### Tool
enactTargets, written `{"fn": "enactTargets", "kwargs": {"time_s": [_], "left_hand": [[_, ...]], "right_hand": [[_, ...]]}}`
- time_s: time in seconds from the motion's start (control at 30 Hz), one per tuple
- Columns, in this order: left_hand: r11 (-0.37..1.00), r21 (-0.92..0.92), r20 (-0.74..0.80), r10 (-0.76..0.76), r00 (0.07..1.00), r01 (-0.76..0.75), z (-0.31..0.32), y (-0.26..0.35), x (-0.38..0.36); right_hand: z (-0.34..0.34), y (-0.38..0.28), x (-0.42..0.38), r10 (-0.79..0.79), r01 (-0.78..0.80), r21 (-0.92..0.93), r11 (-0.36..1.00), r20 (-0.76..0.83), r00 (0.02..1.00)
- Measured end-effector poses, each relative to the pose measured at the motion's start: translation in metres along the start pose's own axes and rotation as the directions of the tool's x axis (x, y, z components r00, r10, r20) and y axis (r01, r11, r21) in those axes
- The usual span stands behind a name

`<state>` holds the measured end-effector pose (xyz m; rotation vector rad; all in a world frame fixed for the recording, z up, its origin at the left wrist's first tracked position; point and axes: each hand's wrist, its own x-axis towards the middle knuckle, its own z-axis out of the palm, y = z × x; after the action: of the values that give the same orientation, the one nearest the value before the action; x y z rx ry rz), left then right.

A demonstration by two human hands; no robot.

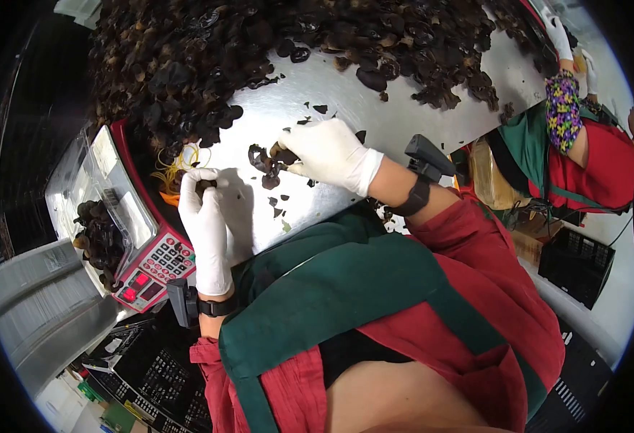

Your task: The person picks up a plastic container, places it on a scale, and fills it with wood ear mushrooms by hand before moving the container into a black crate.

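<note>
My left hand, in a white glove, is closed round a small dark fungus piece beside the red scale. Over the metal table, my right hand, also gloved in white, pinches a brown-black fungus piece. Just left of those fingertips lie more dark pieces, and small flakes are scattered below them. Yellow rubber bands lie between my left hand and the large pile.
A big pile of dark fungus spreads along the table's far side. At the left, a red scale bears a clear tray with dark pieces. A co-worker is at the right. Black crates stand below.
</note>
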<state>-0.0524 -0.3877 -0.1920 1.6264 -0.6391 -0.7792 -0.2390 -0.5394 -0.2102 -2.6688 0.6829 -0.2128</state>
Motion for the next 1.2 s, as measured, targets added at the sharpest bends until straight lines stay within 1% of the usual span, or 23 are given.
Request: {"fn": "enactTargets", "kwargs": {"time_s": [0.07,0.17,0.2,0.27,0.3,0.33,0.43,0.47,0.53,0.57,0.6,0.63,0.67,0.73,0.8,0.83,0.87,0.97,1.0,1.07,1.13,1.17,1.2], "left_hand": [[0.999,-0.028,0.033,-0.046,0.998,0.047,-0.003,-0.007,-0.003],[0.953,0.276,0.083,0.108,0.991,-0.127,-0.005,-0.027,0.001],[0.991,0.129,0.09,0.034,0.995,-0.045,0.005,-0.019,-0.004],[0.932,0.315,0.147,0.137,0.98,-0.177,0.019,-0.012,-0.002],[0.937,0.303,0.184,0.124,0.975,-0.177,0.025,-0.007,-0.004],[0.952,0.258,0.157,0.125,0.98,-0.163,0.031,-0.009,-0.003],[0.969,0.163,0.223,0.149,0.963,-0.188,0.046,0.002,-0.006],[0.969,0.157,0.225,0.152,0.962,-0.19,0.049,0.009,-0.007],[0.999,-0.004,0.296,-0.036,0.955,0.039,0.051,0.022,-0.011],[0.999,-0.008,0.293,-0.032,0.955,0.035,0.052,0.017,-0.011],[0.968,-0.19,0.351,-0.09,0.932,0.165,0.053,0.008,-0.012],[0.889,-0.355,0.411,-0.13,0.902,0.29,0.053,0.004,-0.011],[0.88,-0.327,0.448,-0.176,0.876,0.344,0.056,0.006,-0.012],[0.667,-0.466,0.606,-0.237,0.759,0.581,0.056,-0.008,-0.01],[0.373,-0.673,0.607,-0.215,0.765,0.639,0.055,0.007,-0.02],[0.236,-0.731,0.626,-0.14,0.767,0.64,0.055,-0.024,-0.016],[0.53,-0.728,0.482,-0.057,0.875,0.435,0.055,-0.047,-0.016],[0.837,-0.543,0.244,0.074,0.967,0.073,0.048,-0.006,-0.026],[0.839,-0.541,0.22,0.077,0.972,0.056,0.043,0.003,-0.025],[0.203,-0.837,0.483,-0.164,0.86,0.509,0.032,0.027,-0.021],[0.243,-0.79,0.504,-0.263,0.823,0.562,0.016,0.035,-0.021],[0.846,-0.519,0.204,-0.022,0.979,0.127,0.001,0.052,-0.026],[0.922,0.083,0.101,0.37,0.923,-0.379,-0.015,0.069,-0.03]], "right_hand": [[0.005,0.003,0.0,0.036,-0.033,0.093,0.995,-0.032,0.999],[-0.014,0.013,0.003,0.17,-0.158,0.23,0.96,-0.033,0.985],[-0.031,0.011,0.0,0.273,-0.265,0.412,0.872,0.041,0.961],[-0.035,0.023,-0.004,0.275,-0.236,0.633,0.738,0.038,0.961],[-0.038,0.024,-0.004,0.295,-0.292,0.754,0.588,0.135,0.946],[-0.038,0.024,-0.004,0.294,-0.289,0.752,0.592,0.132,0.947],[-0.048,0.02,-0.006,0.194,-0.343,0.923,0.176,0.309,0.931],[-0.048,0.018,-0.006,0.197,-0.343,0.922,0.181,0.308,0.931],[-0.045,0.015,-0.006,0.192,-0.333,0.934,0.13,0.305,0.933],[-0.048,0.011,-0.006,0.203,-0.352,0.926,0.137,0.322,0.925],[-0.049,0.007,-0.007,0.196,-0.351,0.926,0.141,0.321,0.926],[-0.05,0.001,-0.007,0.233,-0.324,0.918,0.229,0.272,0.934],[-0.05,-0.008,-0.004,0.248,-0.29,0.905,0.312,0.217,0.944],[-0.05,-0.033,-0.006,0.247,-0.186,0.864,0.468,0.074,0.966],[-0.048,-0.047,0.002,-0.106,0.225,0.574,0.788,-0.234,0.966],[-0.047,-0.057,0.005,-0.175,0.284,0.425,0.859,-0.277,0.945],[-0.046,-0.066,0.007,-0.242,0.328,0.258,0.909,-0.314,0.918],[-0.046,-0.08,0.01,-0.245,0.312,0.237,0.92,-0.275,0.93],[-0.048,-0.083,0.011,-0.222,0.306,0.262,0.915,-0.308,0.925],[-0.06,-0.081,0.01,-0.236,0.327,0.221,0.919,-0.357,0.904],[-0.074,-0.078,0.01,-0.194,0.302,0.197,0.933,-0.432,0.881],[-0.078,-0.072,0.009,-0.163,0.272,0.185,0.945,-0.454,0.876],[-0.081,-0.065,0.008,-0.129,0.236,0.173,0.956,-0.476,0.87]]}}
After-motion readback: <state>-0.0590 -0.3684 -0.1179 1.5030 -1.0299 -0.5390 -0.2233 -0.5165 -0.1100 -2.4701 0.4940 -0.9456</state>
